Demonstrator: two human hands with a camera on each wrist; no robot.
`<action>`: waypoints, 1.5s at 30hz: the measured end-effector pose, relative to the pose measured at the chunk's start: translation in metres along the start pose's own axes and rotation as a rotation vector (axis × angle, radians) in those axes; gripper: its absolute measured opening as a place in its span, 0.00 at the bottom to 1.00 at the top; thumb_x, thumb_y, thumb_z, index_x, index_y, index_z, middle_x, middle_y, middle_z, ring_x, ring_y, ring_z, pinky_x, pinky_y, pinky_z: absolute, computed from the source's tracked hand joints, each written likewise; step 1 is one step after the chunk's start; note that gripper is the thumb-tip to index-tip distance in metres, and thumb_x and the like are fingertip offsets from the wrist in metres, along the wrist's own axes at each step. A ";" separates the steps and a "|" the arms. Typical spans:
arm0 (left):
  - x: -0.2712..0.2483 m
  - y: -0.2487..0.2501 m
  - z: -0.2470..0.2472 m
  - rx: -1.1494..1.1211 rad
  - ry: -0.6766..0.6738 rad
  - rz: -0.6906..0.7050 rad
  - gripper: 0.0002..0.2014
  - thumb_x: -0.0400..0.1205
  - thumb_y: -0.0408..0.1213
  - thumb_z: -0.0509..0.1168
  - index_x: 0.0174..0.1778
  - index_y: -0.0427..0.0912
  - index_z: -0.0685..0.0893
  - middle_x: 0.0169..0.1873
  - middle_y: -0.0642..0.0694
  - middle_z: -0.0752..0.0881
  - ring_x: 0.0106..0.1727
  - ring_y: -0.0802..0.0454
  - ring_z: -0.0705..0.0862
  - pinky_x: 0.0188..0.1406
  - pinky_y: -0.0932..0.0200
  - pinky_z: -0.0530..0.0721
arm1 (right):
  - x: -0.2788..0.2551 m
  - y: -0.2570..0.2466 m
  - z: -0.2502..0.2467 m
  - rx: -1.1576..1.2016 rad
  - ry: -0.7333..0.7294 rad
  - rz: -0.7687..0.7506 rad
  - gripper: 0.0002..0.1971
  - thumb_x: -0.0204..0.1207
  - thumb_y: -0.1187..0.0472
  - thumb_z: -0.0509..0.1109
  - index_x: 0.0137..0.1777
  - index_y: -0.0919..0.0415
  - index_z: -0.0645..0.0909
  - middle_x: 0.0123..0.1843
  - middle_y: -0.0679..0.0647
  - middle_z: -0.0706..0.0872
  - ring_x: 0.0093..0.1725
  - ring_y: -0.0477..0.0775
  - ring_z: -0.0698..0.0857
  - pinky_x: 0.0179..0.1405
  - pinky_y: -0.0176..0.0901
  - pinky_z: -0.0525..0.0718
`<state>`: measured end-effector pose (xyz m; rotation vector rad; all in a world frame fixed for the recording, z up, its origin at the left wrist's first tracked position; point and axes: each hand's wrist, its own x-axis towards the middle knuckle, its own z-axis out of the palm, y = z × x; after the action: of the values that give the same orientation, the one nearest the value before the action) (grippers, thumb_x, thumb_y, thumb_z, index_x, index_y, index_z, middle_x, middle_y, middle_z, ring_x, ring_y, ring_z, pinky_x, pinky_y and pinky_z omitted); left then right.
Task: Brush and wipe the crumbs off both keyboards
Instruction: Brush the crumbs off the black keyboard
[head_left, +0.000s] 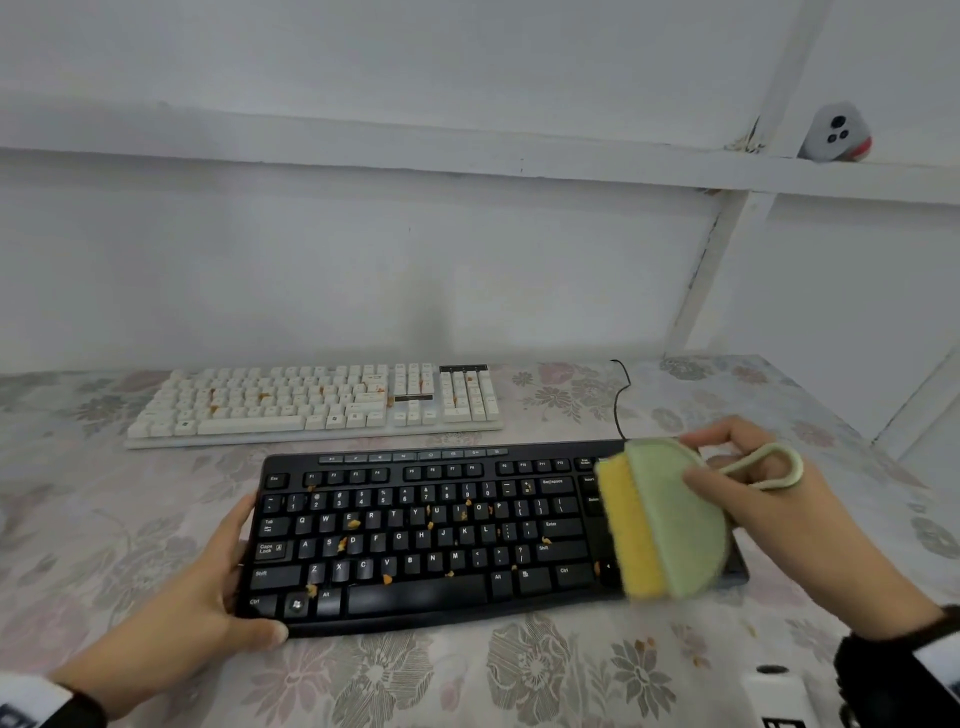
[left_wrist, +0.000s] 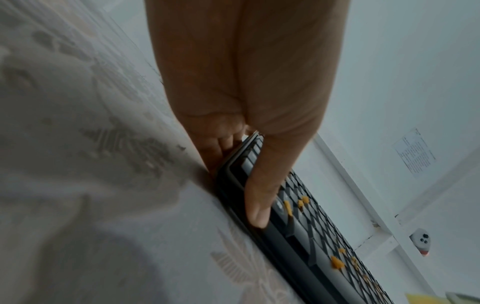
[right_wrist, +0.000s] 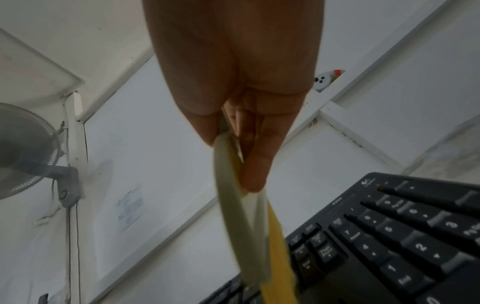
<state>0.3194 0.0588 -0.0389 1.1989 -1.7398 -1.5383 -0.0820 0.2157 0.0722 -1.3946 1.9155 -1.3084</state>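
Head view shows the right hand (head_left: 737, 483) gripping the brush (head_left: 660, 519) over the black keyboard (head_left: 415, 540) on the bench (head_left: 519, 675), left hand (head_left: 218, 587) clasping its end: brushing is starting, needing leftward strokes through the crumbs (head_left: 353, 524), white keyboard (head_left: 311, 402) later

A table (head_left: 571, 670) is covered by a pale cloth printed with grey and pink flowers. Behind it a white wall (head_left: 363, 270) is seen, crossed by a white-painted ledge (head_left: 467, 156) and a slanted brace (head_left: 711, 265). A small white device (head_left: 836, 132) with a red edge is set on the ledge. A wall-mounted fan (right_wrist: 28, 152) and a printed notice (right_wrist: 130, 207) are fixed to the wall. Lighting is even and soft.
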 end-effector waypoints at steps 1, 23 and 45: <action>0.000 0.001 0.000 0.000 0.000 -0.001 0.58 0.46 0.33 0.82 0.63 0.84 0.60 0.60 0.52 0.84 0.58 0.54 0.87 0.55 0.50 0.83 | 0.003 0.001 0.001 0.006 0.053 -0.016 0.09 0.76 0.63 0.71 0.48 0.46 0.83 0.31 0.53 0.85 0.32 0.53 0.81 0.33 0.46 0.78; 0.001 0.001 -0.001 0.004 -0.026 -0.007 0.59 0.46 0.31 0.81 0.64 0.83 0.60 0.62 0.50 0.83 0.58 0.52 0.87 0.56 0.49 0.83 | 0.002 0.004 0.023 -0.066 -0.078 -0.042 0.07 0.78 0.61 0.70 0.49 0.45 0.81 0.36 0.51 0.86 0.34 0.49 0.82 0.33 0.43 0.79; 0.002 -0.002 0.000 0.015 -0.007 -0.004 0.56 0.47 0.31 0.80 0.56 0.90 0.63 0.55 0.65 0.86 0.58 0.55 0.87 0.51 0.52 0.84 | 0.001 -0.006 0.016 -0.024 -0.083 -0.036 0.09 0.77 0.64 0.70 0.46 0.47 0.83 0.29 0.54 0.81 0.29 0.48 0.77 0.27 0.36 0.75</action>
<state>0.3193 0.0574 -0.0406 1.2065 -1.7573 -1.5359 -0.0671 0.2075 0.0699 -1.4785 1.8654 -1.2278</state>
